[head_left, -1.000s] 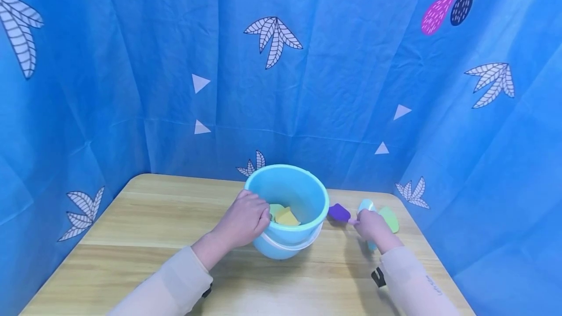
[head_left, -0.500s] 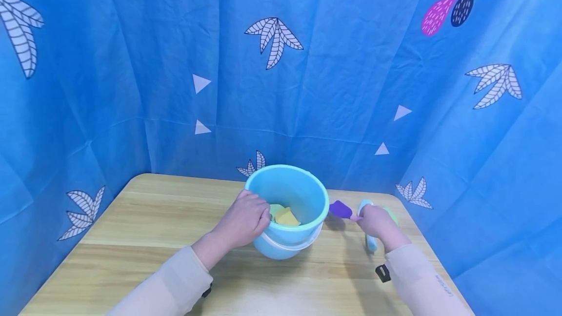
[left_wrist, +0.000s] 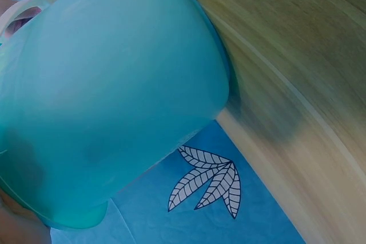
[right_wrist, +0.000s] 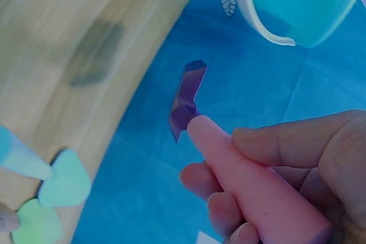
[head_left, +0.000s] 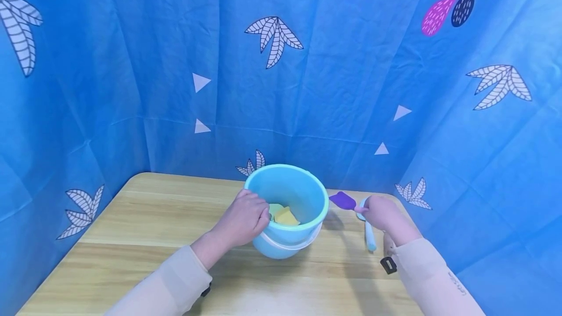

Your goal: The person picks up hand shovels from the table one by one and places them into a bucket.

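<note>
A light blue toy bucket (head_left: 281, 252) with a white handle stands on the table, a yellow piece (head_left: 286, 216) and a pale green piece (head_left: 275, 209) inside it. My left hand (head_left: 248, 216) grips its near left rim; the bucket's wall (left_wrist: 114, 84) fills much of the left wrist view. Off to the bucket's right, my right hand (head_left: 386, 216) holds a toy shovel by its pink handle (right_wrist: 240, 175), thumb on one side and fingers curled on the other. The shovel's purple blade (head_left: 343, 201) points toward the bucket, above its shadow on the table.
Under my right hand lies a toy tool with a light blue handle (head_left: 370, 238). In the right wrist view, a teal blade (right_wrist: 66, 181) and a green blade (right_wrist: 37, 221) lie near the wooden table's edge. A blue patterned curtain (head_left: 281, 87) hangs behind the table.
My right hand has risen and shifted right, lifting the shovel away from the table and uncovering more of the light blue handle. My left hand and the bucket have stayed in place.
</note>
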Tool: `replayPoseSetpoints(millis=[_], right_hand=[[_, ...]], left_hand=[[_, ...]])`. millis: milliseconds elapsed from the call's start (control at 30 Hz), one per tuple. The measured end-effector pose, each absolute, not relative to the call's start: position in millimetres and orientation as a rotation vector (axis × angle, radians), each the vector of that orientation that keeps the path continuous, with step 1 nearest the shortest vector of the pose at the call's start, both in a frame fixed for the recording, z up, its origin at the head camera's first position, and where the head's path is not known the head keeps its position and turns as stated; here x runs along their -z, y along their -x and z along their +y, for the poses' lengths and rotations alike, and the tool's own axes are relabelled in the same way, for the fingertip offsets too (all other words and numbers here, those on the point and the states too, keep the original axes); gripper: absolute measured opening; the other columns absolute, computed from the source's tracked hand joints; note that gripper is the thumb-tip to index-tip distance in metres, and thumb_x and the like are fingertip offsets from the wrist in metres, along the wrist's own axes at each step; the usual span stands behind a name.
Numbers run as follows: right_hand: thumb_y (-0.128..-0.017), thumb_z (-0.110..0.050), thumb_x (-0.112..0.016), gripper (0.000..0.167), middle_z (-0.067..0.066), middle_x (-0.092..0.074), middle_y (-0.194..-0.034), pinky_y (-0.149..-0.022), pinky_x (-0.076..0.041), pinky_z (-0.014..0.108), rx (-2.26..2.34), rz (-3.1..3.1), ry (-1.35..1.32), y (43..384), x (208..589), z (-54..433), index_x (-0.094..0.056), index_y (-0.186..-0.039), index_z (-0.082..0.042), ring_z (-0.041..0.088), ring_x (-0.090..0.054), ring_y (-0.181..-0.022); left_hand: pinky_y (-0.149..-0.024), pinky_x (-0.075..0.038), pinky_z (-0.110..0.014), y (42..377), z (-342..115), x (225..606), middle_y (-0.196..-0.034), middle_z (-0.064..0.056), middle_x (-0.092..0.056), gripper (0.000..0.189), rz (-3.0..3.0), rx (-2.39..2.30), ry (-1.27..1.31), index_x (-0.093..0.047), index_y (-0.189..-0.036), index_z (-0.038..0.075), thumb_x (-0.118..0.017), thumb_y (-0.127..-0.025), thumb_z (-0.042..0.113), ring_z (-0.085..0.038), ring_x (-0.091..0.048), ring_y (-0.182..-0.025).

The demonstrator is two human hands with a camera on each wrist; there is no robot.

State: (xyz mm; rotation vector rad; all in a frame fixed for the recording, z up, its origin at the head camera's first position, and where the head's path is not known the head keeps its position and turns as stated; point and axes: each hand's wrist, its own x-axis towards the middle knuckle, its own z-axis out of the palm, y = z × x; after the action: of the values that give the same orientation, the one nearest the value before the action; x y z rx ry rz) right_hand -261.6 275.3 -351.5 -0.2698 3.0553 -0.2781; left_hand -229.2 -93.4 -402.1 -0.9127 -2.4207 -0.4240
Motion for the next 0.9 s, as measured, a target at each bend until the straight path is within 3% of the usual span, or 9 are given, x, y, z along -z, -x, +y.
replayPoseSetpoints(millis=[167,300,533,700,900], right_hand=[[-0.100,-0.031,-0.058,0.043,-0.004,-0.032,-0.055,-0.054,-0.034,0.032,0.271,3.047,0.268,256,336,276,-0.047,-0.062,-0.015,0.013,-0.034,-0.052],[-0.101,-0.026,-0.057,0.037,0.000,-0.036,-0.058,-0.055,-0.037,0.033,0.339,3.010,0.218,253,324,275,-0.056,-0.067,-0.011,0.016,-0.038,-0.054],[-0.099,-0.017,-0.056,0.023,0.004,-0.055,-0.069,-0.058,-0.043,0.035,0.345,3.010,0.207,250,313,274,-0.069,-0.090,0.000,0.019,-0.050,-0.062],[-0.102,-0.026,-0.055,0.034,0.001,-0.041,-0.061,-0.056,-0.040,0.034,0.347,3.009,0.225,248,303,272,-0.067,-0.080,-0.005,0.017,-0.042,-0.056],[-0.102,-0.033,-0.055,0.039,0.001,-0.041,-0.060,-0.060,-0.042,0.035,0.343,3.036,0.267,246,286,269,-0.075,-0.095,0.000,0.016,-0.040,-0.053]], left_hand=[[-0.086,-0.039,-0.036,229,-93,403,-0.062,0.014,-0.040,0.032,-2.401,0.427,0.923,-0.044,-0.065,0.025,-0.045,-0.097,0.019,-0.010,-0.040,-0.068],[-0.086,-0.039,-0.036,229,-93,402,-0.062,0.014,-0.039,0.033,-2.392,0.428,0.930,-0.044,-0.065,0.025,-0.043,-0.097,0.020,-0.010,-0.039,-0.067],[-0.086,-0.039,-0.036,230,-92,401,-0.062,0.014,-0.039,0.032,-2.412,0.417,0.928,-0.043,-0.065,0.024,-0.045,-0.097,0.020,-0.011,-0.040,-0.068],[-0.087,-0.039,-0.036,230,-91,402,-0.062,0.014,-0.039,0.032,-2.432,0.420,0.926,-0.044,-0.066,0.025,-0.047,-0.097,0.019,-0.011,-0.040,-0.069],[-0.086,-0.039,-0.036,230,-92,401,-0.063,0.014,-0.040,0.030,-2.415,0.437,0.915,-0.045,-0.067,0.024,-0.045,-0.096,0.019,-0.010,-0.041,-0.068]])
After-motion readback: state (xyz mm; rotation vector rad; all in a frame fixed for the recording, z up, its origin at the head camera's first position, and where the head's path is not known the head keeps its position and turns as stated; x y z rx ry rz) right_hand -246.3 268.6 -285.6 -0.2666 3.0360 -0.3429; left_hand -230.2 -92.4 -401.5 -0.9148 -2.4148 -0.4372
